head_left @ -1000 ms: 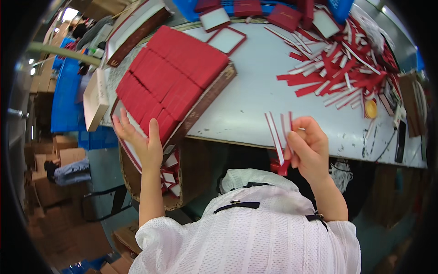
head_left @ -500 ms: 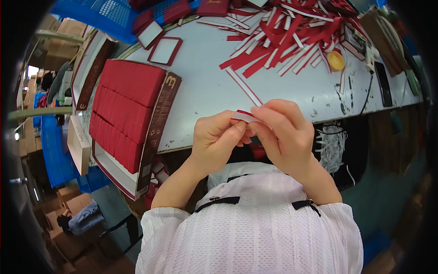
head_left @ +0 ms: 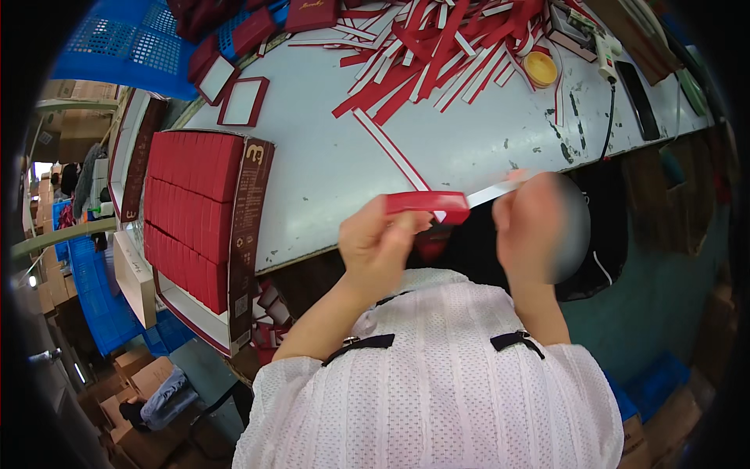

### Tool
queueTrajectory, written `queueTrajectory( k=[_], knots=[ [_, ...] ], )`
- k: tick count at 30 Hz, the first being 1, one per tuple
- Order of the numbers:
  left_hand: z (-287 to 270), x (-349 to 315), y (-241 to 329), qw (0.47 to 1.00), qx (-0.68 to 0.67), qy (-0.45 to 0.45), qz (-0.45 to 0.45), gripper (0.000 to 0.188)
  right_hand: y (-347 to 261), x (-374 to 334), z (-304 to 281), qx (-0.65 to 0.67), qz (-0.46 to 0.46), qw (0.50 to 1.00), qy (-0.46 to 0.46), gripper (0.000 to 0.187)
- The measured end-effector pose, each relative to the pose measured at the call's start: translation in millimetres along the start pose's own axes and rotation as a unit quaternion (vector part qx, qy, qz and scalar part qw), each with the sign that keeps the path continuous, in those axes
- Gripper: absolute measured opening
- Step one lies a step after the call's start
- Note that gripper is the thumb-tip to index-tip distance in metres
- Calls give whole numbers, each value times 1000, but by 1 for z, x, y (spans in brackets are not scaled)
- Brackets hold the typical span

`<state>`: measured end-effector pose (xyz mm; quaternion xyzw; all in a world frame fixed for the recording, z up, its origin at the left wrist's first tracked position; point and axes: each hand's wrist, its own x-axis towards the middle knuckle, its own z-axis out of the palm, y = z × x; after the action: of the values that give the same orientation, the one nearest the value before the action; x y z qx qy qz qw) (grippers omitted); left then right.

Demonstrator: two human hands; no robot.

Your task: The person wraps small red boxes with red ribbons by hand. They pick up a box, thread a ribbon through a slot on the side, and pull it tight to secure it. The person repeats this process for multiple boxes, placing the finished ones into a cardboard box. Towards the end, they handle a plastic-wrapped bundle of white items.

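My left hand (head_left: 373,244) is closed on one end of a glossy red strip (head_left: 426,202), held up just off the table's near edge. From that red strip a thin white backing strip (head_left: 494,190) stretches across to my right hand (head_left: 533,227). The fingers of my right hand are pinched on the backing strip's far end; part of this hand is blurred. Beyond my hands, a white strip with red edges (head_left: 391,151) lies slantwise on the table. A loose heap of red and white strips (head_left: 445,59) spreads at the back.
To my left stands an open carton (head_left: 248,234) packed with rows of red boxes (head_left: 191,199). A red-rimmed white tray (head_left: 243,102) lies behind it, near a blue basket (head_left: 117,51). At the back right are a yellow round container (head_left: 541,69), a black phone (head_left: 637,102) and a cable (head_left: 611,117).
My hands have moved apart, the right one going right with the white backing strip. More of the red strip now shows in my left hand. The whole view has shifted slightly.
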<state>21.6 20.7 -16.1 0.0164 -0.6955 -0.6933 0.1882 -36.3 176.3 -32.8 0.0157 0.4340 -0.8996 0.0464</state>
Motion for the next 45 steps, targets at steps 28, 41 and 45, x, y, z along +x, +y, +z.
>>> queueTrajectory(
  k=[28,41,45],
  knots=[
    [-42,99,37,930,180,-244,209,17,-55,9,29,-463,-330,789,-234,12],
    [-189,211,-54,707,671,-155,-160,29,-64,-13,3,-334,-296,868,-217,14],
    [-113,175,-1,965,-134,-46,-222,36,-48,-14,14,-283,-13,917,-280,16]
  ],
)
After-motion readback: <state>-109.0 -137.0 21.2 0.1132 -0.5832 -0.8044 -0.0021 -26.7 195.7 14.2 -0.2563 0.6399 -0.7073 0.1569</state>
